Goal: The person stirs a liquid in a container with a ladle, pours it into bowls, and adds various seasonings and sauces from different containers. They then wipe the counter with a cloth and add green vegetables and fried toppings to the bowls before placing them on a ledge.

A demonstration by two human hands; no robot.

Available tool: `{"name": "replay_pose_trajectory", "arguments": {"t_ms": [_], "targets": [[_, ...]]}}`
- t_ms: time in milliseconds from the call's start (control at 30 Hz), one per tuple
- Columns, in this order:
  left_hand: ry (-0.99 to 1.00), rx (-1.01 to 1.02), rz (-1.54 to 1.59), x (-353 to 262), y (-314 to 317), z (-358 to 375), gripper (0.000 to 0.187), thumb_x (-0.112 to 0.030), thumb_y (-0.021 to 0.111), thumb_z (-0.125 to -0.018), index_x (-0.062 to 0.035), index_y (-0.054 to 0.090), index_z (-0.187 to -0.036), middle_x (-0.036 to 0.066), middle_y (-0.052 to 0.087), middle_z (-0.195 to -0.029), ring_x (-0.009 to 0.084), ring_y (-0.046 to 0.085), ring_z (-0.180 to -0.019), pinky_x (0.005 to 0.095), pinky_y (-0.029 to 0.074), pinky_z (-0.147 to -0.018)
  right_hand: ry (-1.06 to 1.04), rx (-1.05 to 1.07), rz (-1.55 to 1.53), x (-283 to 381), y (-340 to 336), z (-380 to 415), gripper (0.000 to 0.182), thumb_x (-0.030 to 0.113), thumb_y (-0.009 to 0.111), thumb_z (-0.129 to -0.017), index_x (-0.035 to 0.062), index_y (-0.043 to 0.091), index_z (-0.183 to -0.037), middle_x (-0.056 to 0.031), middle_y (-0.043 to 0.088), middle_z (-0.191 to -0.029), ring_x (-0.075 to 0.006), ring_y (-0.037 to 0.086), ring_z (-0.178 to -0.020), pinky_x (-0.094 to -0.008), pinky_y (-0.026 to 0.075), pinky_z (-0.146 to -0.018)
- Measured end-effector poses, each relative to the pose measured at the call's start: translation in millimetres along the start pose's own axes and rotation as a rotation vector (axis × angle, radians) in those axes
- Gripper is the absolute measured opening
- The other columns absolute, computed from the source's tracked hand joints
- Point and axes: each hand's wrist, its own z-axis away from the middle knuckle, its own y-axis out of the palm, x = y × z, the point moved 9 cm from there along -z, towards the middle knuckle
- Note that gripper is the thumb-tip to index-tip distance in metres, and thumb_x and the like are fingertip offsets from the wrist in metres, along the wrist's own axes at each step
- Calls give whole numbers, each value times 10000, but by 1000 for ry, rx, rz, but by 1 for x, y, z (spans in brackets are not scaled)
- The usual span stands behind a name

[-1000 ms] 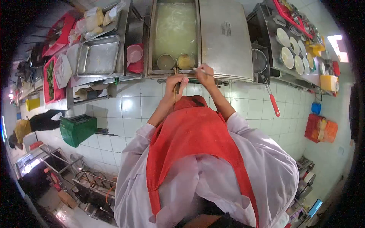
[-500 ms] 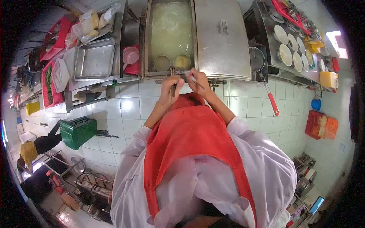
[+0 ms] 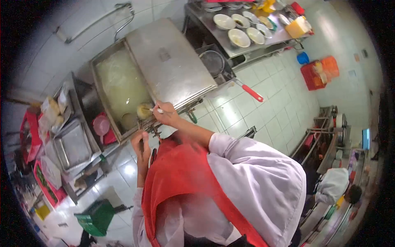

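Note:
At the near end of a long metal vat (image 3: pixel 95 76) of cloudy, pale liquid, two round noodle strainers sit side by side. The left noodle strainer (image 3: pixel 128 120) shows only liquid inside, while pale yellow noodles (image 3: pixel 144 111) fill the other one. My left hand (image 3: pixel 140 145) is closed around a dark handle just outside the vat's near rim. Closed on thin chopsticks (image 3: pixel 154 110), my right hand (image 3: pixel 166 114) is at the vat's near right corner, with the tips reaching toward the noodles.
A flat metal lid (image 3: pixel 168 61) covers the section right of the vat. Beyond it are a red-handled strainer (image 3: pixel 252 92) and a steel table with white bowls (image 3: pixel 239 38). Leftward stand a pink dipper (image 3: pixel 101 124) and metal tray (image 3: pixel 73 146). Another person (image 3: pixel 332 185) is at far right.
The view has turned toward the right, so the vat now appears tilted and farther left. My hands have moved apart, the right one staying near the noodles and the left at the rim.

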Motion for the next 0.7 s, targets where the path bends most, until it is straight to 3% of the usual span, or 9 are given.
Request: {"name": "replay_pose_trajectory", "arguments": {"t_ms": [133,267,300,333,400,467,500,600,700], "targets": [[21,-2,41,2,6,-6,347,-94,548,-913,-2,370,-629,26,345,-602,131,322,-581,299,255,-526,-135,104,161,-15,12,6,105,154,630,-747,60,588,-762,-173,625,-717,-380,615,-665,-403,498,-615],[16,-25,-30,6,-8,-14,330,-85,579,-902,-3,402,-635,28,379,-605,132,352,-587,292,294,-540,159,-159,145,-19,-20,-14,100,160,627,-764,61,612,-767,-153,604,-713,-347,598,-677,-385,484,-598],[-39,9,-58,17,-9,-19,312,-81,593,-897,3,432,-644,30,410,-611,133,379,-593,288,323,-552,-217,-62,-64,-29,-13,-7,127,96,670,-687,58,613,-795,-161,624,-741,-345,610,-691,-414,489,-630],[-55,-124,-68,42,-17,-18,260,-110,600,-901,23,537,-688,42,508,-659,136,472,-637,280,391,-602,-354,-80,261,-64,7,7,157,90,690,-674,55,626,-813,-159,633,-739,-326,619,-673,-409,488,-609],[-223,-284,83,63,-35,-30,229,-178,597,-923,3,608,-783,15,571,-723,119,518,-680,283,433,-632,515,257,-27,-99,16,5,140,127,672,-721,38,620,-815,-138,661,-830,-334,629,-784,-422,498,-693],[-383,-239,390,90,-48,-43,261,-250,605,-935,-46,627,-774,-11,569,-721,97,493,-643,249,425,-626,-54,65,180,-61,-15,-15,121,127,599,-794,9,619,-813,-135,651,-699,-203,635,-636,-337,516,-584],[-326,-326,418,89,-52,-45,260,-257,622,-924,-46,627,-774,-9,569,-692,94,487,-617,243,413,-600,472,120,-35,20,-46,-28,135,144,592,-815,11,616,-822,-103,633,-638,-139,614,-575,-302,495,-526],[56,-558,54,64,-35,-28,235,-231,643,-905,-32,626,-781,13,559,-598,90,475,-553,270,372,-518,367,211,-26,25,-45,-58,159,174,601,-828,15,598,-818,-77,617,-601,-137,603,-540,-286,477,-502],[182,-256,135,-3,-12,-25,238,-189,640,-888,-22,606,-723,74,533,-568,178,503,-525,335,370,-511,222,471,-161,46,1,-64,163,177,606,-830,14,593,-827,-107,635,-650,-181,619,-559,-318,482,-529]]}}
